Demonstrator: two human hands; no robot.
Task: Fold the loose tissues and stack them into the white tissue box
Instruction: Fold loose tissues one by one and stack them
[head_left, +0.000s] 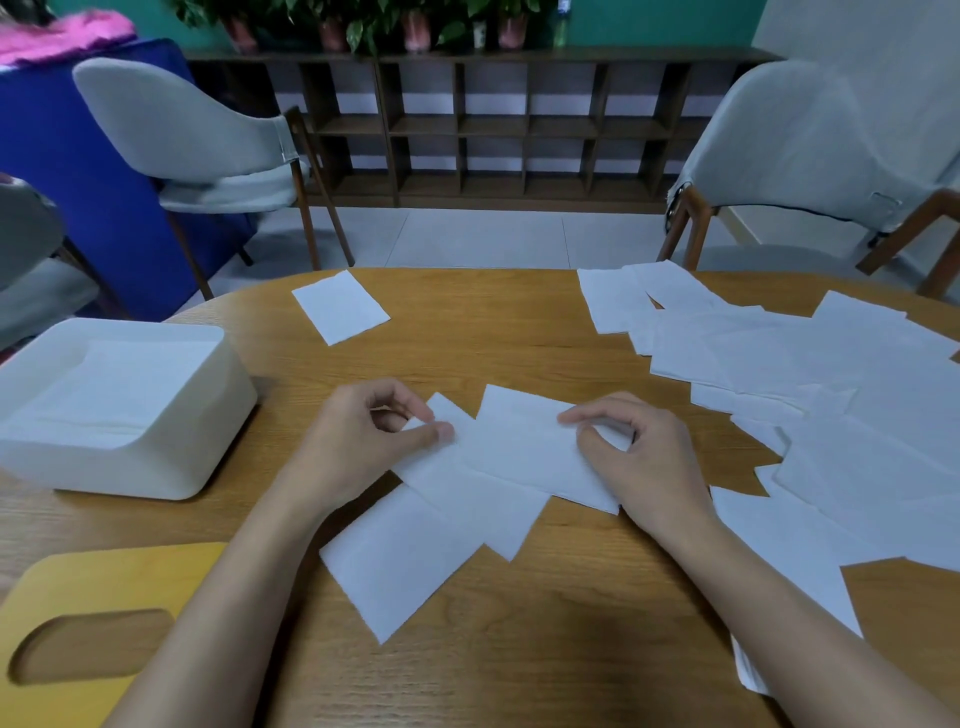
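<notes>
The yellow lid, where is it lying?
In the head view, the yellow lid lies at the near left, closer to the person than the white tissue box.

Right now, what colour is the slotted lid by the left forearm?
The lid is yellow, with an oval slot; the head view shows it.

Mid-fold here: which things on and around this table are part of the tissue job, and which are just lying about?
Job: tissue pinched by left hand and right hand; loose tissues on the right; single tissue farther off; white tissue box, tissues already inside.
Lying about: yellow lid; grey chairs; shelf; potted plants.
</notes>
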